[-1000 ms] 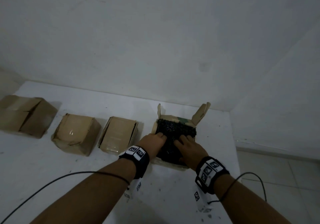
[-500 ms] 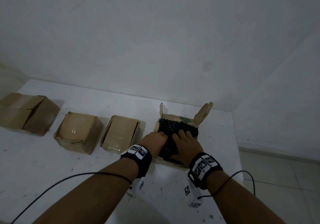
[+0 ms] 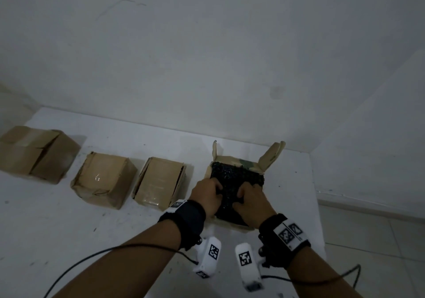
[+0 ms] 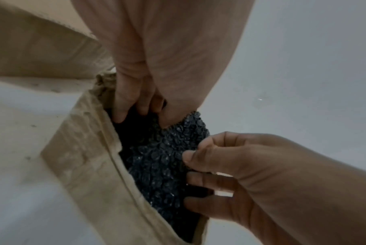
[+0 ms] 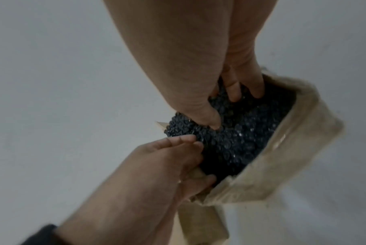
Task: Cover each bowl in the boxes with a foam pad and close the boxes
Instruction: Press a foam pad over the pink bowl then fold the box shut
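Note:
An open cardboard box (image 3: 272,157) stands at the right end of the white table, its far flaps upright. A black bubbly foam pad (image 3: 234,173) fills its mouth, and the bowl beneath is hidden. My left hand (image 3: 218,187) grips the pad's near left part, fingers curled down between the pad (image 4: 161,159) and the box wall (image 4: 89,149). My right hand (image 3: 241,194) pinches the pad close beside it, thumb on top. In the right wrist view the right hand (image 5: 226,107) digs into the pad (image 5: 240,132) and the left hand (image 5: 192,149) holds its raised edge.
Three closed cardboard boxes (image 3: 34,152), (image 3: 103,180), (image 3: 159,180) stand in a row to the left. The table (image 3: 92,240) ends just right of the open box, with tiled floor (image 3: 379,240) beyond. A white wall stands close behind. Cables trail from both wrists.
Both hands have gone from lying flat on the pad to curling their fingers into it, and they have drawn closer together at the near side of the box.

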The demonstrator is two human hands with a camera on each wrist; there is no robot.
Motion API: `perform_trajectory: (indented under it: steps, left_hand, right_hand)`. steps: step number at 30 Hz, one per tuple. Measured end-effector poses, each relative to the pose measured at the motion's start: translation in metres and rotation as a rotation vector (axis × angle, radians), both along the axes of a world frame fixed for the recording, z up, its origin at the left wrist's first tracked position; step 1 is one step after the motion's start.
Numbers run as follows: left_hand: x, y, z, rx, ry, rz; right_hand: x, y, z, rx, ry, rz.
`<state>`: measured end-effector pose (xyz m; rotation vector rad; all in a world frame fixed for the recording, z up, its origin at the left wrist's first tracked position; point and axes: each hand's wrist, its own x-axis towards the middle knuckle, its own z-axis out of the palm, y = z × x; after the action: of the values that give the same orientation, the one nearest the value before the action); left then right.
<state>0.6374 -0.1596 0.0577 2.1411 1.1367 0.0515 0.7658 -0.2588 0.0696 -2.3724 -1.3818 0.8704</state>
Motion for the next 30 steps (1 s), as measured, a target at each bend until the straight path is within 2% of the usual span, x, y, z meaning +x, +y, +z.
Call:
perform_trajectory:
  steps: [3,7,10,12,15,18,22,26,30]
  left_hand:
    - [0.0,-0.003,-0.001,-0.033,-0.044,0.022]
    - [-0.003,-0.009,-0.003,-0.058,-0.048,-0.014]
    - [-0.003,-0.003,0.005,0.052,-0.042,-0.04]
    - [0.004,0.002,0.014,0.137,-0.106,-0.059]
    - [0.019,0.004,0.024,0.079,-0.153,-0.148]
    - [0.027,0.005,0.024,-0.053,-0.113,-0.141]
    - [0.029,0.008,0.02,-0.104,-0.04,-0.145]
    - [0.029,0.015,0.016,-0.177,0.027,-0.186]
    - [0.031,0.03,0.013,-0.223,0.196,-0.302]
  right_hand:
    - [-0.011,0.003,-0.008,0.001,0.087,-0.102]
    - [-0.018,-0.002,-0.009,0.005,0.007,-0.079]
    - [-0.011,-0.003,0.002,0.098,-0.073,-0.079]
    - [-0.001,0.002,0.007,0.17,-0.148,-0.08]
    - [0.009,0.014,0.0,0.073,-0.045,-0.059]
    - [0.013,0.021,-0.013,-0.06,0.068,-0.032]
    - [0.013,0.022,-0.021,-0.111,0.033,0.024]
    - [0.02,0.021,-0.016,-0.061,-0.041,0.045]
    - [0.025,0.025,-0.014,-0.153,-0.008,0.208]
